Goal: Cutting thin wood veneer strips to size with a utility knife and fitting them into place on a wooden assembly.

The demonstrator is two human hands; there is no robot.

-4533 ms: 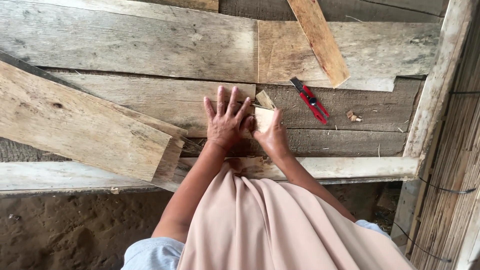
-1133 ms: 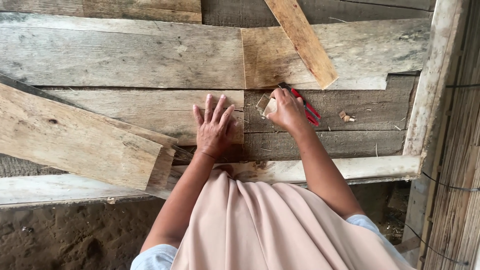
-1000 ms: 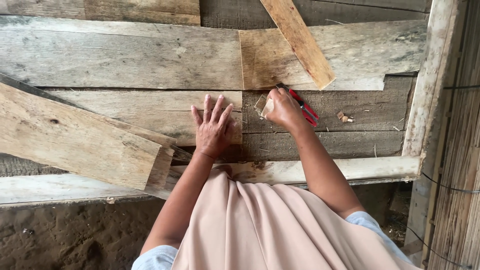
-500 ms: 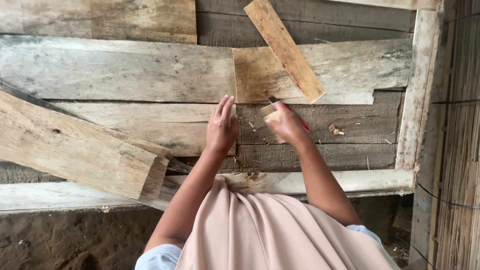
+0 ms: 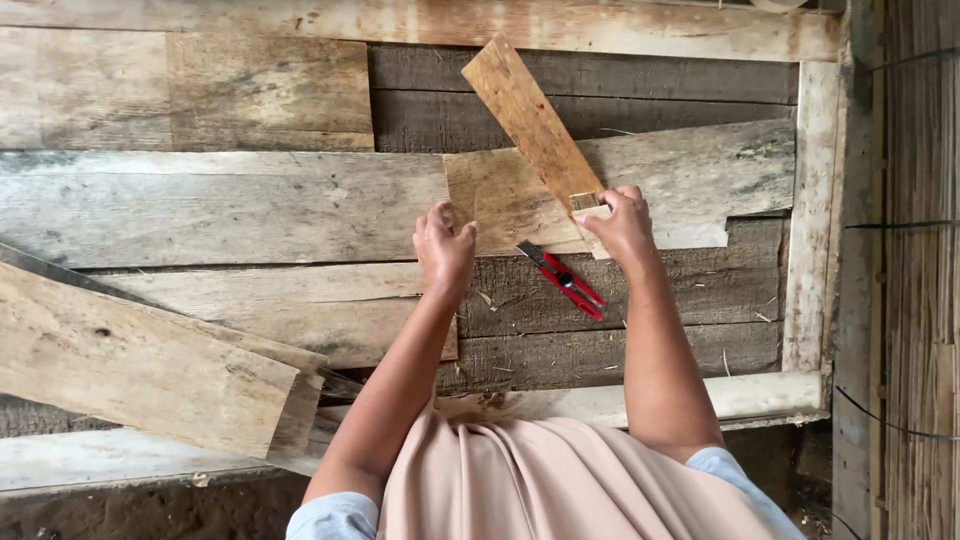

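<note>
My right hand (image 5: 622, 225) grips a small pale block (image 5: 588, 203) and rests on the near end of a narrow slanted plank (image 5: 530, 120). My left hand (image 5: 444, 247) presses fingers down on the edge of a flat square board (image 5: 505, 205) that lies on weathered planks. Between the two hands lies a pair of red-handled pliers (image 5: 560, 279), touched by neither hand.
A thick loose plank (image 5: 140, 365) lies slanted at the left. A pale wooden frame post (image 5: 812, 210) and a woven reed wall (image 5: 915, 270) stand at the right. A pale beam (image 5: 640, 402) runs along the near edge, with dirt ground below.
Both hands have moved away from me, up the planks. My right hand with the small block passed over the pliers to the slanted plank's end; my left hand went from flat to the board's edge.
</note>
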